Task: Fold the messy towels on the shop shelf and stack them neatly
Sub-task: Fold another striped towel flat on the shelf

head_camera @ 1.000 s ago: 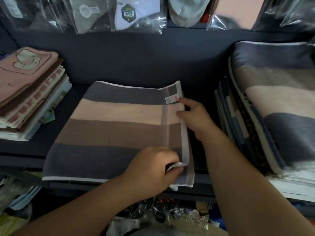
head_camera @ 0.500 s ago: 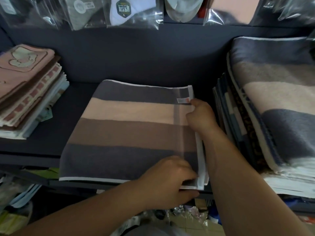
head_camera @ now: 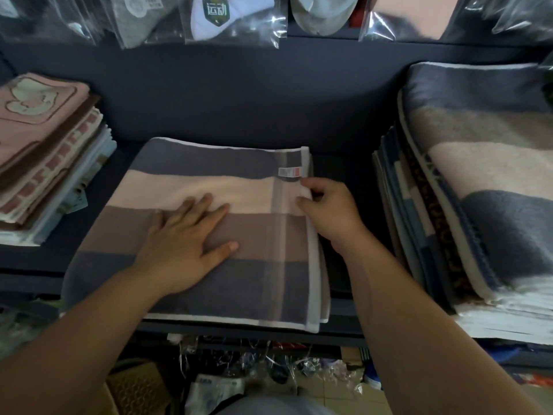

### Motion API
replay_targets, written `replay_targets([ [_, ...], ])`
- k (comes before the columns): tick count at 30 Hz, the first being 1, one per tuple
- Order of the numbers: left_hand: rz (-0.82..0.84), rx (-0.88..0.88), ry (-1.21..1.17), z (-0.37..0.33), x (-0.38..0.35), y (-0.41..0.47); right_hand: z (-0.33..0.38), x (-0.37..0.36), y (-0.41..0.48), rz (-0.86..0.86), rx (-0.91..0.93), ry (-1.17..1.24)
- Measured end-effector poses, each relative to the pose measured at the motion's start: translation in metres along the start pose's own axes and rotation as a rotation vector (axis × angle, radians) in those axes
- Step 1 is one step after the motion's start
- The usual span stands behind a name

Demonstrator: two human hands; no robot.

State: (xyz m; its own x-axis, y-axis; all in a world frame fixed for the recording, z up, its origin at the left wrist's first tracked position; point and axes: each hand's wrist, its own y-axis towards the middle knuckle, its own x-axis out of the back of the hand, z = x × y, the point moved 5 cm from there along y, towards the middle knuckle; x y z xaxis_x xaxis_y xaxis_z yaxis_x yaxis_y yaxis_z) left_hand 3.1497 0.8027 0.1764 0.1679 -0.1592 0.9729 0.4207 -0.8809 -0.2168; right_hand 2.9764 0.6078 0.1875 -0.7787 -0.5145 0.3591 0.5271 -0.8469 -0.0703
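Note:
A folded striped towel (head_camera: pixel 149 235) in grey, cream and brown lies flat on the dark shelf (head_camera: pixel 338 283), a small price tag (head_camera: pixel 288 172) near its far right corner. My left hand (head_camera: pixel 185 244) rests flat on the towel's middle with its fingers spread. My right hand (head_camera: pixel 329 211) pinches the towel's right edge just below the tag. A taller stack of striped towels (head_camera: pixel 478 181) stands at the right, and a stack of pink and brown towels (head_camera: pixel 45 151) at the left.
Clear plastic bags of goods (head_camera: pixel 227 19) hang above the shelf's back wall. Below the shelf's front edge lie more plastic-wrapped goods (head_camera: pixel 239 378). Narrow strips of bare shelf separate the middle towel from both side stacks.
My left hand has let go of the towel's near right corner and moved up to lie flat on its middle. My right hand stays at the right edge.

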Motion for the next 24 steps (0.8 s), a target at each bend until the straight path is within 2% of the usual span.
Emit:
replay_targets([
  [5, 0.050, 0.002, -0.010, 0.034, 0.009, 0.006, 0.002, -0.008, 0.006, -0.028, -0.026, -0.155],
  [7, 0.009, 0.018, -0.019, 0.036, 0.012, 0.007, 0.006, -0.010, 0.008, -0.041, -0.018, -0.220],
  [9, -0.184, 0.010, -0.105, 0.020, 0.027, -0.003, 0.009, -0.011, 0.010, -0.030, -0.012, -0.255],
  [11, -0.442, -0.145, -0.186, -0.015, 0.041, -0.026, 0.007, -0.013, 0.009, 0.012, -0.017, -0.237],
  [12, -0.499, -0.263, -0.199, -0.038, 0.044, -0.039, 0.006, -0.014, 0.008, 0.034, -0.017, -0.227],
  [14, -0.472, -0.503, -0.193, -0.081, 0.034, -0.060, 0.005, -0.016, 0.008, 0.065, -0.009, -0.230],
  [16, -0.400, -0.640, -0.119, -0.103, 0.012, -0.065, 0.003, -0.017, 0.007, 0.074, -0.011, -0.225],
  [19, -0.329, -0.646, -0.036, -0.107, -0.010, -0.059, 0.001, -0.017, 0.006, 0.077, -0.014, -0.200],
  [24, -0.507, -0.643, -0.228, -0.095, -0.009, -0.067, 0.009, -0.015, 0.007, 0.098, 0.061, -0.178],
])
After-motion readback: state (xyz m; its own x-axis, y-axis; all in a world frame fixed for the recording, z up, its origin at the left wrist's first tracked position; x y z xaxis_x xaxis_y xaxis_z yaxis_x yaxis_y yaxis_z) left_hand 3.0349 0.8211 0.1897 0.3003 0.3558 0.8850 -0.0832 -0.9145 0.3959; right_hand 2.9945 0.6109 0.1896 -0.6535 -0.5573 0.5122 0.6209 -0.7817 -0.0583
